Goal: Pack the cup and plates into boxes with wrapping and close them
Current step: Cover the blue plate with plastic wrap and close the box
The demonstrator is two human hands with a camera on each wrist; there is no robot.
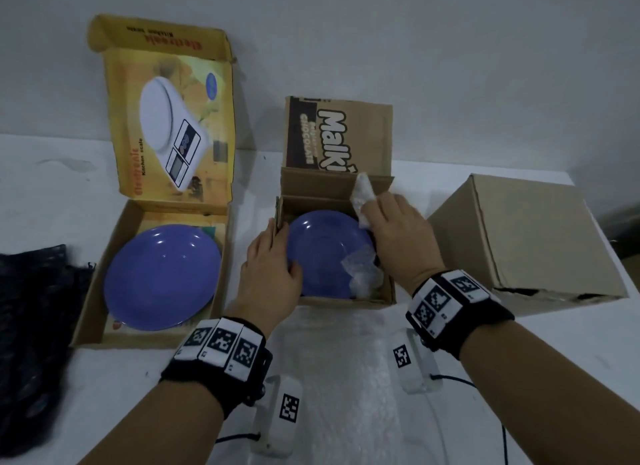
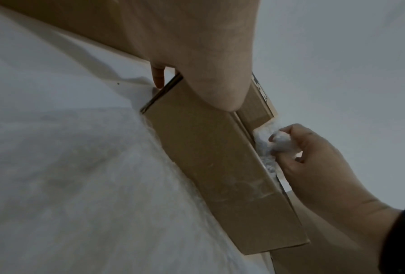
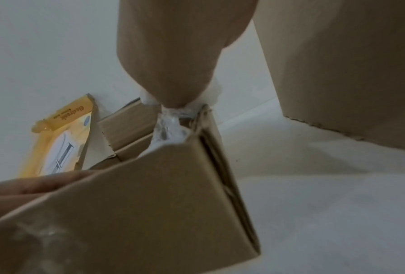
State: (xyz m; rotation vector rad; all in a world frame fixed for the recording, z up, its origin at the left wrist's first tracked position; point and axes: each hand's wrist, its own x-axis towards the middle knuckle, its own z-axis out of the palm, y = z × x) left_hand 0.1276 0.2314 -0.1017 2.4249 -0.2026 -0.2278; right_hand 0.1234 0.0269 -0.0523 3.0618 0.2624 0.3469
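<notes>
Two purple plates, both flat in open boxes. Left plate (image 1: 162,277) in yellow scale box (image 1: 104,284), lid up. Middle plate (image 1: 325,253) in Malkist box (image 1: 346,301), flaps up, clear bubble wrap (image 1: 362,274) bunched along its right edge. Closed plain box (image 1: 526,242) on the right. Bubble-wrap sheet (image 1: 339,378) flat on worktop, near side.

Head camera looked down over bench (image 1: 450,360), wrist cameras sat low, close, aimed upward, all three shared middle box (image 1: 337,196).
</notes>
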